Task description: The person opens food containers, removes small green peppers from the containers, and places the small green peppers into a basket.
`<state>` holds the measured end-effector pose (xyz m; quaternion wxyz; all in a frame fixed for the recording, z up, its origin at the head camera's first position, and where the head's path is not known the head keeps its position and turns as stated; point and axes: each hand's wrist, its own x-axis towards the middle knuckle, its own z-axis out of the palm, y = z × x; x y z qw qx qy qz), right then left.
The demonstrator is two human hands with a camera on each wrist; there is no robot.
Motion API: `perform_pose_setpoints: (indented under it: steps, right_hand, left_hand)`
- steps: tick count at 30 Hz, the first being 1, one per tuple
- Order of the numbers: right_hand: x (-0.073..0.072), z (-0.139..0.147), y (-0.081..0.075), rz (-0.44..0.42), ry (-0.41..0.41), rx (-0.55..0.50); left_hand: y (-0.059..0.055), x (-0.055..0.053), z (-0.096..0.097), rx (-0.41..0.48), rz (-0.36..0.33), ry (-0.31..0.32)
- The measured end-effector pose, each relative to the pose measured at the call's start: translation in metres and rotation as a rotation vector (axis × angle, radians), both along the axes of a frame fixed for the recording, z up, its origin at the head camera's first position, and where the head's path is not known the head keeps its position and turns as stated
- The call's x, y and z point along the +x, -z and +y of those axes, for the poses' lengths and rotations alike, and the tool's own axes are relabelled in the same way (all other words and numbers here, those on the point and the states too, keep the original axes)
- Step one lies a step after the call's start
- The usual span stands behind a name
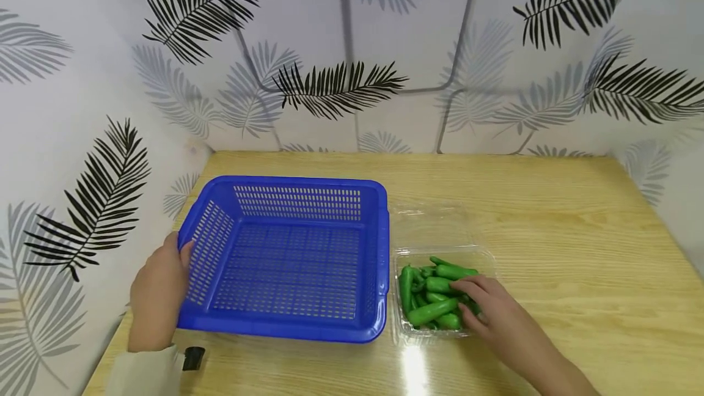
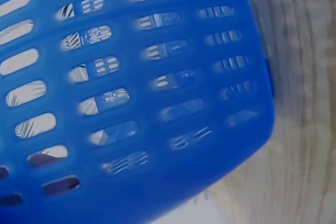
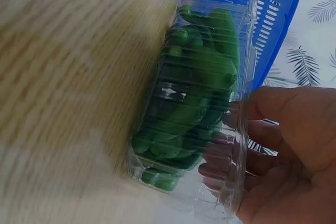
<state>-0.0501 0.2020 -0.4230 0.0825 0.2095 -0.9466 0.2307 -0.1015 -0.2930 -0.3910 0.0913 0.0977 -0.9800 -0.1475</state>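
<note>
The basket (image 1: 297, 271) is open from above — a hand could drop straight in — but its raised walls block a sideways path, and the left hand (image 1: 159, 292) takes up the left rim. Only a sliver separates basket from tub (image 1: 445, 254), with the lid (image 1: 431, 225) behind and the right hand (image 1: 495, 316) over its right side. Farther right, bare table (image 1: 577, 231) leaves wide passage.

A pale backdrop (image 1: 396, 35) sweeps from nine o'clock through twelve to three, printed with grey and black leaves (image 1: 205, 11). Rounded grey outlines (image 1: 348, 23) show on it around twelve. The yellowish wood-grain table (image 1: 577, 261) catches bright glare (image 1: 414, 371) near five.
</note>
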Motion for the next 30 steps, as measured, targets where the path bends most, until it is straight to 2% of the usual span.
perform_pose_setpoints:
  steps: [5,11,20,22,26,30]
  right_hand:
    - [-0.002,-0.003,0.004,0.068,-0.08,-0.008]
    - [-0.005,-0.004,0.007,0.14,-0.177,-0.021]
    - [-0.015,-0.005,0.008,0.187,-0.224,-0.066]
    - [-0.016,-0.005,0.009,0.19,-0.222,-0.066]
    - [-0.018,-0.004,0.011,0.19,-0.217,-0.06]
    - [-0.019,-0.003,0.014,0.208,-0.231,-0.095]
  left_hand:
    - [-0.001,0.008,0.01,-0.011,0.014,-0.025]
    - [0.0,0.023,0.022,0.006,-0.028,-0.061]
    - [-0.003,0.042,0.041,0.044,-0.061,-0.104]
    - [-0.003,0.044,0.04,0.056,-0.085,-0.101]
    - [-0.001,0.044,0.031,0.086,-0.139,-0.054]
    - [0.002,0.043,0.016,0.178,-0.203,0.001]
